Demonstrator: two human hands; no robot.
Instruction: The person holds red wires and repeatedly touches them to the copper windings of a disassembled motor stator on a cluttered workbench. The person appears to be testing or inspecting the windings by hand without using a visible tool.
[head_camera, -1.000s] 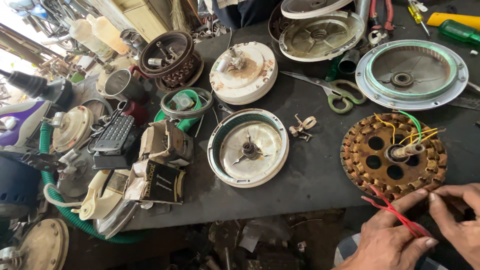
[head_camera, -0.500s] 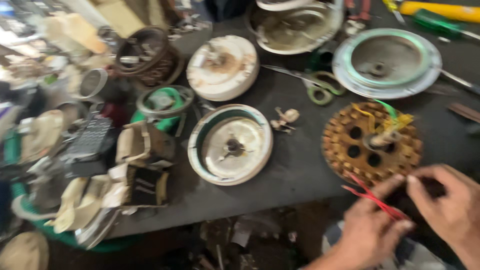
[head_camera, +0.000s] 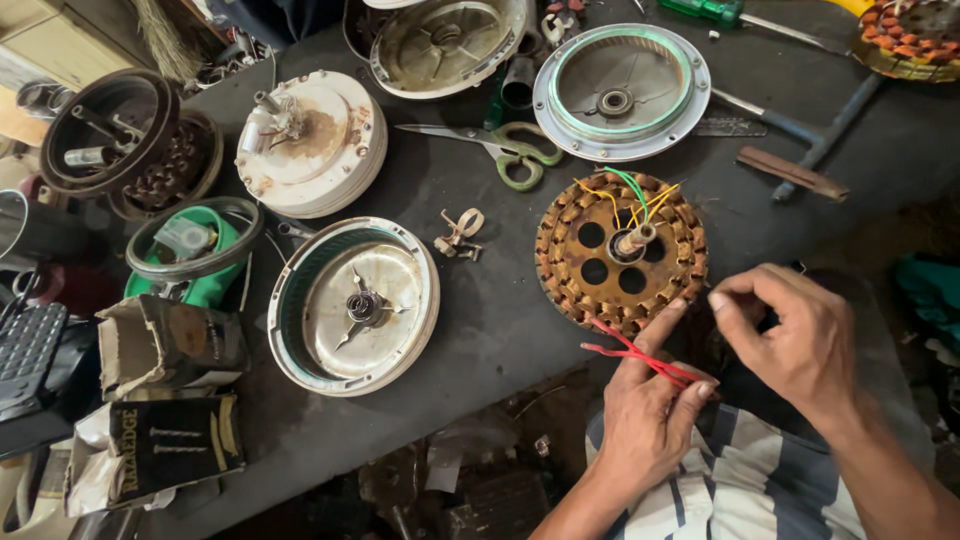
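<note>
Cardboard boxes (head_camera: 165, 400), torn and crumpled, lay at the left end of the dark bench (head_camera: 500, 330), and what was inside them could not be made out. Next along sat a white fan-motor cover (head_camera: 352, 304) with its hub upward, then a small loose metal clip (head_camera: 458, 234) that looked easy to knock off the bench edge. Green-handled scissors (head_camera: 515, 152) lay further back.

Right of centre lay the copper-wound stator (head_camera: 620, 262), flat near the front edge of the bench, with yellow and green leads rising from its middle. The left hand (head_camera: 650, 420) pinched the red wires (head_camera: 635, 352) that ran out from the stator's near rim, fingers closed narrowly on them. A hard tug there could probably have snapped a lead or dragged the stator toward the edge.

The right hand (head_camera: 795, 335) hovered just beside the stator, thumb and forefinger brought close; whether a thin strand sat between them could not be told. Where the red wires joined the winding was hidden. At the far right corner a second stator (head_camera: 905, 35) was cut off by the frame.
</note>
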